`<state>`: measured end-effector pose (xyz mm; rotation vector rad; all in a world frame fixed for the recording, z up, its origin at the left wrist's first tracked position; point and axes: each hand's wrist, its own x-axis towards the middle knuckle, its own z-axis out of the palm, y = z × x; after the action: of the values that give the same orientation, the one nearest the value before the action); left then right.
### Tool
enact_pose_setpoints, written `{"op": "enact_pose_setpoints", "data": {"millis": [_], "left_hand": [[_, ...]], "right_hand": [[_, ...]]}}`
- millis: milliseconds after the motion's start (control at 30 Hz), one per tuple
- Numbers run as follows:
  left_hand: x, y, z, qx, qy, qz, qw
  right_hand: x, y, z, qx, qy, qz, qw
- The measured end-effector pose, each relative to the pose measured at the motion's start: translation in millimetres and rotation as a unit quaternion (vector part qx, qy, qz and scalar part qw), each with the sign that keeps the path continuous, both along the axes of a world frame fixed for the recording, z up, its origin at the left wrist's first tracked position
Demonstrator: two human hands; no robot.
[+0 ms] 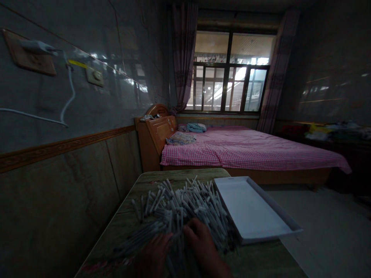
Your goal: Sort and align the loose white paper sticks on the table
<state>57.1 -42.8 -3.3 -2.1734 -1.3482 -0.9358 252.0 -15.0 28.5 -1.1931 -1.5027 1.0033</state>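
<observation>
A large loose pile of slim white pen-like sticks [199, 199] lies on the table, pointing in many directions. My left hand [155, 251] is low at the near side of the pile, its fingers together and curled; what they hold is lost in the dark. Close by on the right, my right hand [204, 245] has thumb and fingers bent in against several sticks that run between both hands. Dim light and blur hide the fingertips and the lower parts of both hands. To the right of the pile rests a shallow white tray [255, 208] with nothing in it.
The green marble-patterned table [116, 227] has a rounded far corner. The tray's right side juts past the table edge, over the pale floor [313, 216]. Beyond stands a bed [246, 148] with a pink checked sheet. A tiled wall [58, 208] runs along the left.
</observation>
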Motion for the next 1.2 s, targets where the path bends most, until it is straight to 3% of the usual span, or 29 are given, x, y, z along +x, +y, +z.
{"op": "enact_pose_setpoints", "data": {"millis": [133, 267, 367, 467, 733, 867, 967, 1200], "left_hand": [[5, -2, 3.4, -0.031, -0.004, 0.009, 0.999], [7, -3, -2.2, -0.147, -0.069, 0.049, 0.986], [3, -2, -5.5, -0.231, -0.116, 0.075, 0.963], [-1, 0, -4.7, -0.257, -0.128, 0.076, 0.955], [3, -2, -3.5, -0.223, -0.109, 0.048, 0.967], [0, -2, -6.1, -0.17, -0.085, 0.024, 0.982], [-1, -1, -5.8, -0.11, -0.056, 0.011, 0.992], [3, 6, -19.2, -0.041, -0.03, 0.016, 0.999]], "right_hand": [[2, 1, -0.4, 0.024, 0.028, 0.031, 0.999], [12, 3, 5.0, 0.019, 0.067, 0.051, 0.996], [21, 6, 7.0, 0.034, 0.054, 0.015, 0.998], [26, 9, 4.5, 0.072, -0.001, -0.045, 0.996], [28, 9, -1.8, 0.133, -0.088, -0.116, 0.98], [24, 2, 12.0, 0.163, -0.14, -0.037, 0.976], [20, -5, 20.0, 0.132, -0.199, 0.02, 0.971], [17, -5, 19.7, 0.075, -0.251, 0.038, 0.964]]}}
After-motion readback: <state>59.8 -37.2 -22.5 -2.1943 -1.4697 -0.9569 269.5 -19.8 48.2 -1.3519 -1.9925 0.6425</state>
